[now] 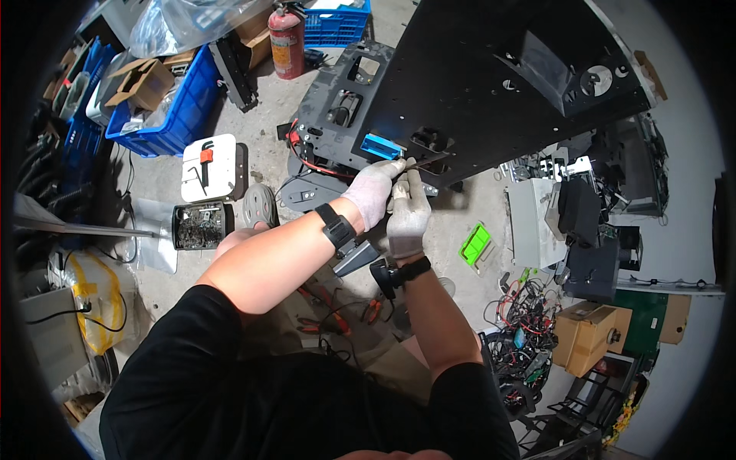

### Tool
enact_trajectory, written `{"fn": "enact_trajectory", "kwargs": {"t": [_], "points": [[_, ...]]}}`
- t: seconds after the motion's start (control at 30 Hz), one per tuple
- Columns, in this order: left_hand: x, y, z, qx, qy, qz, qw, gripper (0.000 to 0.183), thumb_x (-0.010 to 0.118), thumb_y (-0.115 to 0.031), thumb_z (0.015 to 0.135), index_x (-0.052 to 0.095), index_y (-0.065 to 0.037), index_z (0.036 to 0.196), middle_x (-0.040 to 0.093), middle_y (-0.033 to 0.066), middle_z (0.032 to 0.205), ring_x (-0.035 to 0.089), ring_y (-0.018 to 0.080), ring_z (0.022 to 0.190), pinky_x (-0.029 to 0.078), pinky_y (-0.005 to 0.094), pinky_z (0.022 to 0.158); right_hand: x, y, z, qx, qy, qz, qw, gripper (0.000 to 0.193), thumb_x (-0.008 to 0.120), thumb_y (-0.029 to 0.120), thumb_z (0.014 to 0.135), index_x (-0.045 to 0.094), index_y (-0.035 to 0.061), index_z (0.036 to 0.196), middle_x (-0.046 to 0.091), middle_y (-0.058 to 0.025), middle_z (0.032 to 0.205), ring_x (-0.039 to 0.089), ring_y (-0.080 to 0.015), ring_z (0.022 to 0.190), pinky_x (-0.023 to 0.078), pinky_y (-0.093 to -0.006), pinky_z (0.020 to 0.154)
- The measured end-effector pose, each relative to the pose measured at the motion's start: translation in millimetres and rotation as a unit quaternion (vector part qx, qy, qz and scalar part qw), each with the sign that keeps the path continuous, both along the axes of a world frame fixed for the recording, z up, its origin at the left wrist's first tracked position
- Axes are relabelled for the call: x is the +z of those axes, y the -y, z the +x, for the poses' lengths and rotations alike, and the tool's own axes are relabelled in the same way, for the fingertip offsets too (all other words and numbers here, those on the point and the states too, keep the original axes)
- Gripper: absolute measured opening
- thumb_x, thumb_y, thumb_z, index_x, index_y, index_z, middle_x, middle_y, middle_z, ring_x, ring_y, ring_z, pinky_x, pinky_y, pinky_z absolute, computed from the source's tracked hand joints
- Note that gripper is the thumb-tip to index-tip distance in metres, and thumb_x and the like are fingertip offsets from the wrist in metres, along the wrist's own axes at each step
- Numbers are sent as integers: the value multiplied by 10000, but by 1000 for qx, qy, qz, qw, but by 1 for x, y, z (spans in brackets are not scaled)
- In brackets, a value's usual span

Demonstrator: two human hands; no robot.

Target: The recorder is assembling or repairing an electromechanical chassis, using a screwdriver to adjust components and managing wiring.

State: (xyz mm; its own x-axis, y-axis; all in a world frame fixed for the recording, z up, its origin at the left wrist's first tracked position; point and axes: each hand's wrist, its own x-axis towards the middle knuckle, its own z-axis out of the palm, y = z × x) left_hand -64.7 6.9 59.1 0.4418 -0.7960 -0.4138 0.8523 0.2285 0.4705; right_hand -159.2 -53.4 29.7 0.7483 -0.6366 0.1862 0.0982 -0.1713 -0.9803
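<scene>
My gloved left hand (371, 192) reaches to the near edge of a large black panel (460, 100), its fingertips pinched together. Close beside it on the right is my gloved right hand (409, 213), fingers bent together around the same spot. What either hand holds is too small to make out. Just beyond the fingertips, a bright blue rectangular part (382, 146) sits at the panel's edge. The panel stands over a dark grey machine frame (322, 126) with cut-out openings. A red cable (307, 160) runs along the frame, left of my hands.
Pliers (374, 310) with orange handles lie on the floor between my arms. A green tray (475, 244) lies to the right, near a tangle of wires (521, 345). To the left are a white lid (208, 170) with tools and a screw-filled box (199, 227). A fire extinguisher (287, 46) stands behind.
</scene>
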Motion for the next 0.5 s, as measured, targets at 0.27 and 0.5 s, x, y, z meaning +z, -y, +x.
{"fn": "enact_trajectory", "kwargs": {"t": [0.27, 0.5], "points": [[15, -28, -3, -90, 243, 78, 963, 214, 519, -179, 1042, 653, -19, 1089, 669, 33, 942, 616, 112, 828, 521, 289, 778, 35, 22, 0, -27, 0, 190, 981, 259, 530, 151, 1051, 625, -26, 1215, 581, -2, 836, 514, -48, 673, 457, -190, 594], [-4, -58, 2, -263, 560, 180, 765, 204, 597, -202, 970, 660, -15, 1022, 665, 107, 782, 637, 222, 652, 523, 372, 618, 46, 49, -24, 133, -193, 6, 972, 222, 600, 225, 1030, 677, 17, 1012, 603, 26, 780, 507, -48, 640, 415, -235, 547]]}}
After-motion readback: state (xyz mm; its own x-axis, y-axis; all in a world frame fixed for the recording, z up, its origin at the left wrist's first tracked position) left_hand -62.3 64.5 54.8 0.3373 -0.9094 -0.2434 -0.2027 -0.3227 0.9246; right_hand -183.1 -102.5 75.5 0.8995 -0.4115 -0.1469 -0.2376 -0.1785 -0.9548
